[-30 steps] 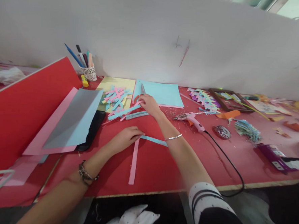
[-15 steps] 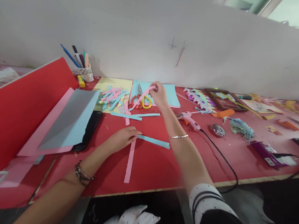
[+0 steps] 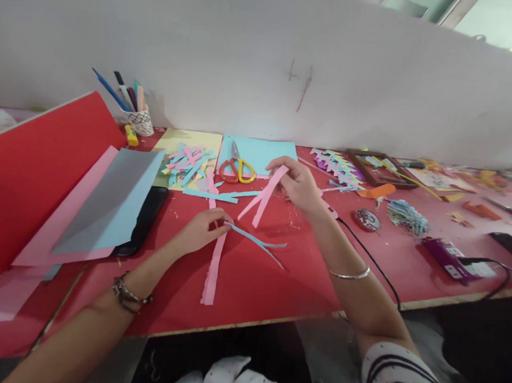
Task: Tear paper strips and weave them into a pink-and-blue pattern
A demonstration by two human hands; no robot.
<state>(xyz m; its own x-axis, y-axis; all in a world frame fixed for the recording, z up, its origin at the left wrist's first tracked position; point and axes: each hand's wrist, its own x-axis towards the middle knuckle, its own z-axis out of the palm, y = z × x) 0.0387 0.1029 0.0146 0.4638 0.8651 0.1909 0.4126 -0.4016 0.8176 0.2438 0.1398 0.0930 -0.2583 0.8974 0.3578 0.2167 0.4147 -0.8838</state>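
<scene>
My left hand (image 3: 205, 229) pinches one end of a folded blue paper strip (image 3: 255, 238), whose two free ends spread apart to the right. Beneath that hand, a pink paper strip (image 3: 212, 275) lies lengthwise on the red table. My right hand (image 3: 297, 182) is raised a little above the table, its fingers closed on a folded pink paper strip (image 3: 266, 198) with two tails hanging down to the left. Behind the hands, another folded blue strip (image 3: 214, 197) crosses a pink one. Scissors (image 3: 237, 170) with red and yellow handles rest on a light blue sheet (image 3: 267, 157).
A heap of short paper strips (image 3: 190, 165) covers a yellow sheet. Stacked coloured sheets (image 3: 103, 205) and a black phone-like object (image 3: 147, 222) lie at left, near a pen cup (image 3: 141, 121). A black cord (image 3: 368, 262) and a purple power strip (image 3: 449, 258) lie at right.
My right hand has moved right and toward me, carrying the pink strip away from beside the scissors. My left hand keeps the blue strip, whose ends have spread further apart.
</scene>
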